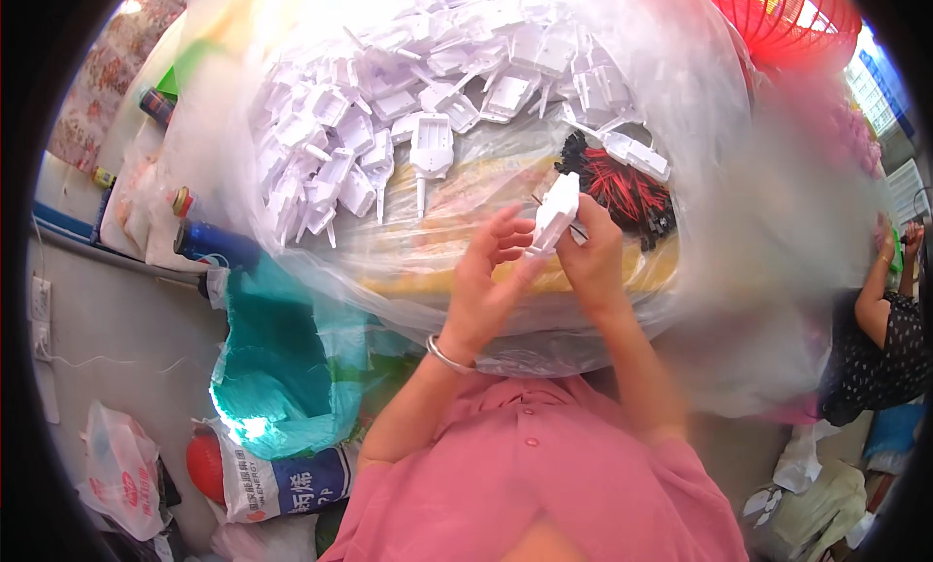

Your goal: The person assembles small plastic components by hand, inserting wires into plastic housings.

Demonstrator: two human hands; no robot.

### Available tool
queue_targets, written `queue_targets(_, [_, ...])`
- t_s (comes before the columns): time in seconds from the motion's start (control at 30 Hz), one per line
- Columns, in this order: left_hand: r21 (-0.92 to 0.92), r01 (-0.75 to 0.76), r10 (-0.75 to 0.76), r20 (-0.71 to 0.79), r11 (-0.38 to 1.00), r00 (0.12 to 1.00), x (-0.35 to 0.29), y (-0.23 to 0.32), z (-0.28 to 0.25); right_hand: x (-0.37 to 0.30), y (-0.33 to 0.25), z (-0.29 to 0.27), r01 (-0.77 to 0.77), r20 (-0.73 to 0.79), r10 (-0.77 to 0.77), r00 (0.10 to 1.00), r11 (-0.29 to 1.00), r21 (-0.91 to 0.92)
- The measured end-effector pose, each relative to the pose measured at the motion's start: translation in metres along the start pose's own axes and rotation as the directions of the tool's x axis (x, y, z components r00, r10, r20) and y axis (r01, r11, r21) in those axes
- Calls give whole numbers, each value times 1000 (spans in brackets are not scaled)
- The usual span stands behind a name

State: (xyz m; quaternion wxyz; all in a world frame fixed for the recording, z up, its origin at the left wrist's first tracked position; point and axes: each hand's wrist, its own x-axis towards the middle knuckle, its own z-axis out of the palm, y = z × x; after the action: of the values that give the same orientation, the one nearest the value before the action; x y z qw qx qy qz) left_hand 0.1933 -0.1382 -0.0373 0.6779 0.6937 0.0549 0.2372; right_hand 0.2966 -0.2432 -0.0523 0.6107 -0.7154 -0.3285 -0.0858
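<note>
A white plastic housing (556,212) is held up in front of me, above the near edge of the plastic-covered table. My right hand (591,251) grips it from the right side, thumb and fingers closed on it. My left hand (494,263) is at its lower left, with its fingers apart and the thumb near the part's lower end; whether it touches is hard to see. Beyond my right hand lies a bundle of red and black wires (622,188). Just past the wires sits another white housing (637,157). One more housing with a narrow stem (431,149) lies face up, showing its hollow inside.
A large heap of white housings (340,124) covers the far and left table. Clear plastic sheeting (709,222) drapes over the edges. A teal bag (277,368) hangs at the left, beside a blue bottle-like object (214,243). At far right another person (880,329) works; a red basket (797,22) stands behind.
</note>
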Motion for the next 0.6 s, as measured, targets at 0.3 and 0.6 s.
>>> queue_targets(0.3, [-173, 218, -234, -73, 960, 970, 29, -9, -9, -4, 2, -3, -123, 194, 86, 977, 975, 186])
queue_targets(0.6, [48, 63, -56, -142, 997, 988, 32, -34, -14, -9, -24, 1, -70, 203, 68, 977, 998, 2])
